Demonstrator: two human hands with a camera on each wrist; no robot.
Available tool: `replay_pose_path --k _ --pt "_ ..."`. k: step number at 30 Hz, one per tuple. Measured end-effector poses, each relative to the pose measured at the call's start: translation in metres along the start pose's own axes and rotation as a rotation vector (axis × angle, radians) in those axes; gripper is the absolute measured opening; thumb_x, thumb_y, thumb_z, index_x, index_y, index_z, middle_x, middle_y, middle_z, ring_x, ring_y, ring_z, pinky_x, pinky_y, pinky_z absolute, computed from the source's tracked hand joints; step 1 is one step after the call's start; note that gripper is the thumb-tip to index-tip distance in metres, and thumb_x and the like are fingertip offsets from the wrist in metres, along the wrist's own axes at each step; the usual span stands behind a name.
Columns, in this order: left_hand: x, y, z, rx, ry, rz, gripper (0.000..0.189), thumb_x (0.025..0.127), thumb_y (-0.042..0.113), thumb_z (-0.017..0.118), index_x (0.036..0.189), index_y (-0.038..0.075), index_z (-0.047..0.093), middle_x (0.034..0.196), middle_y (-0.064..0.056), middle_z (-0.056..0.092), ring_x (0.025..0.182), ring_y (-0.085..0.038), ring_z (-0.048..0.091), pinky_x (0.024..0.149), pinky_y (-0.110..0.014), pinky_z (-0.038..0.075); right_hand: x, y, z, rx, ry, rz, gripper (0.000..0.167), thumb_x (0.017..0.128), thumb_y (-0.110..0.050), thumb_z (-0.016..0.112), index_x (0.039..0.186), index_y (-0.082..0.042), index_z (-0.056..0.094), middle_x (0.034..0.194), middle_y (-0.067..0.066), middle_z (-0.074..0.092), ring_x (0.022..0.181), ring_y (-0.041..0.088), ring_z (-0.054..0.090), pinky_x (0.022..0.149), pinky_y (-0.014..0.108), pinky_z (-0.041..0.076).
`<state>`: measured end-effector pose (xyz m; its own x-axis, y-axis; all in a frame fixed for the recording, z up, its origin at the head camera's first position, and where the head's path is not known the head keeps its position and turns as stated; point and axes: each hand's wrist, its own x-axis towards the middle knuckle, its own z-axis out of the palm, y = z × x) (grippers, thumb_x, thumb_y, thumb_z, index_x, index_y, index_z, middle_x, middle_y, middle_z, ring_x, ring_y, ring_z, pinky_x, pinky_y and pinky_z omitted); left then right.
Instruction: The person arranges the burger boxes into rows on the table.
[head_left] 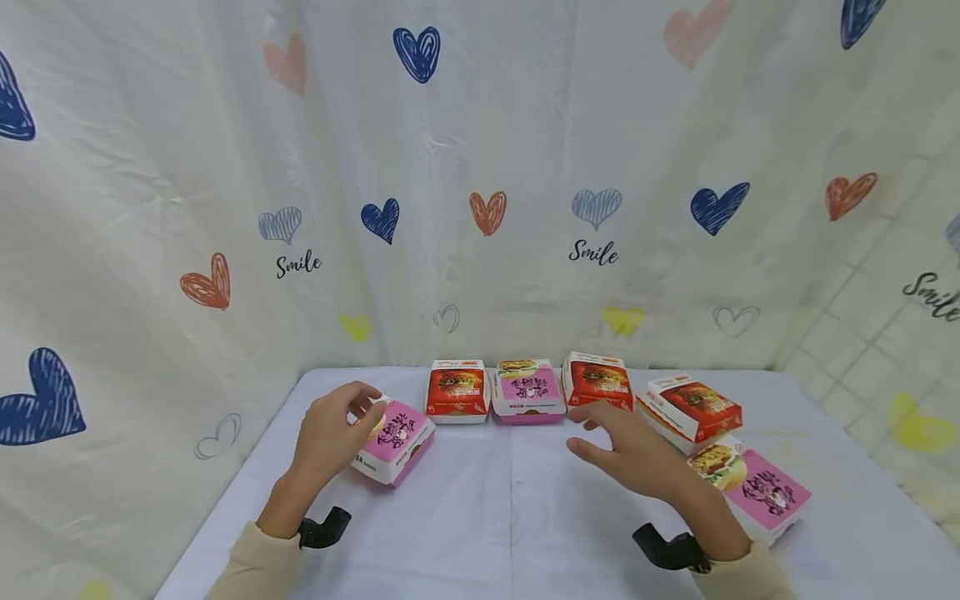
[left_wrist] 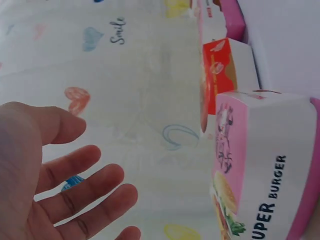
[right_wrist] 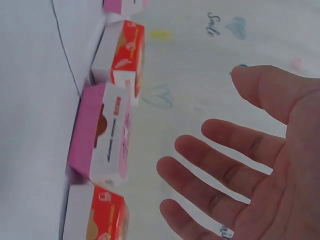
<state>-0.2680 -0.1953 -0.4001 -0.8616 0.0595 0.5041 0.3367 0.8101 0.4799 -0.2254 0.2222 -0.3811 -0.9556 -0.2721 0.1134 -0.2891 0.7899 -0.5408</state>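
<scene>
My left hand (head_left: 330,433) hovers above and beside a pink-and-white burger box (head_left: 401,437) at the left. In the left wrist view its fingers are spread apart, with a gap between them and the box, whose side reads "BURGER" (left_wrist: 279,175). My right hand (head_left: 630,450), fingers loosely bent and holding nothing, is in the air in front of a red burger box (head_left: 597,380). Left of that one stand another pink burger box (head_left: 530,387) and another red burger box (head_left: 457,390), side by side in a row.
At the right, a tilted red-and-white box (head_left: 693,408) touches or overlaps a pink box (head_left: 765,492), partly hidden behind my right forearm. A white cloth covers the table (head_left: 465,517). Behind it hangs a curtain (head_left: 525,125) printed with hearts.
</scene>
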Motion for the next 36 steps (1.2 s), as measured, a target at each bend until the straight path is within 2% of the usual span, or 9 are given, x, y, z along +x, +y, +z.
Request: replay_pose_path --k 7,11,17,21,26,31,36 --pt "-0.007 -0.026 -0.002 0.01 0.077 -0.057 0.012 0.095 0.025 0.072 0.101 0.014 0.072 0.082 -0.001 0.069 0.075 -0.015 0.059 0.066 -0.028 0.047 0.016 -0.033 0.028 0.045 -0.066 -0.058 0.042 0.094 -0.048 0.071 0.131 -0.031 0.063 0.124 -0.008 0.067 0.115 0.017 0.062 0.086 0.04 0.057" --pt "-0.013 -0.038 -0.002 0.009 0.099 -0.11 0.011 0.095 0.023 0.072 0.1 0.013 0.072 0.082 -0.002 0.068 0.077 -0.016 0.06 0.066 -0.028 0.047 0.024 -0.05 0.042 0.06 -0.077 -0.129 0.037 0.095 -0.041 0.071 0.129 -0.028 0.064 0.122 -0.009 0.068 0.113 0.014 0.062 0.086 0.037 0.056" --pt "-0.024 -0.047 0.006 0.022 0.089 -0.141 0.014 0.096 0.024 0.071 0.103 0.012 0.071 0.086 -0.003 0.07 0.078 -0.017 0.061 0.067 -0.028 0.048 0.037 -0.074 0.067 0.071 -0.113 -0.214 0.033 0.098 -0.039 0.069 0.127 -0.025 0.064 0.123 -0.01 0.067 0.112 0.014 0.063 0.086 0.032 0.056" --pt "-0.03 -0.047 0.008 0.024 0.11 -0.156 0.016 0.095 0.024 0.072 0.105 0.011 0.07 0.089 -0.004 0.07 0.079 -0.017 0.062 0.069 -0.028 0.049 0.051 -0.082 0.085 0.151 -0.126 -0.237 0.032 0.098 -0.037 0.068 0.126 -0.022 0.064 0.125 -0.005 0.067 0.114 0.018 0.064 0.087 0.036 0.057" --pt "-0.037 -0.045 0.011 0.029 0.09 -0.197 0.021 0.094 0.025 0.073 0.108 0.01 0.07 0.094 -0.006 0.069 0.082 -0.018 0.063 0.07 -0.029 0.05 0.07 -0.079 0.111 0.314 -0.128 -0.222 0.034 0.099 -0.034 0.067 0.128 -0.017 0.063 0.127 0.002 0.065 0.117 0.025 0.063 0.098 0.049 0.054" --pt "-0.039 -0.045 0.014 0.027 0.052 -0.247 0.027 0.096 0.027 0.07 0.115 0.01 0.068 0.103 -0.008 0.068 0.088 -0.022 0.063 0.073 -0.032 0.05 0.087 -0.079 0.133 0.417 -0.124 -0.188 0.042 0.1 -0.032 0.066 0.135 -0.011 0.058 0.134 0.008 0.062 0.121 0.03 0.061 0.103 0.05 0.052" --pt "-0.038 -0.044 0.015 0.014 0.01 -0.296 0.032 0.096 0.028 0.069 0.121 0.009 0.066 0.112 -0.012 0.066 0.094 -0.025 0.063 0.075 -0.033 0.049 0.095 -0.081 0.148 0.462 -0.124 -0.128 0.049 0.1 -0.029 0.066 0.142 -0.012 0.05 0.144 0.01 0.056 0.127 0.031 0.056 0.102 0.049 0.052"
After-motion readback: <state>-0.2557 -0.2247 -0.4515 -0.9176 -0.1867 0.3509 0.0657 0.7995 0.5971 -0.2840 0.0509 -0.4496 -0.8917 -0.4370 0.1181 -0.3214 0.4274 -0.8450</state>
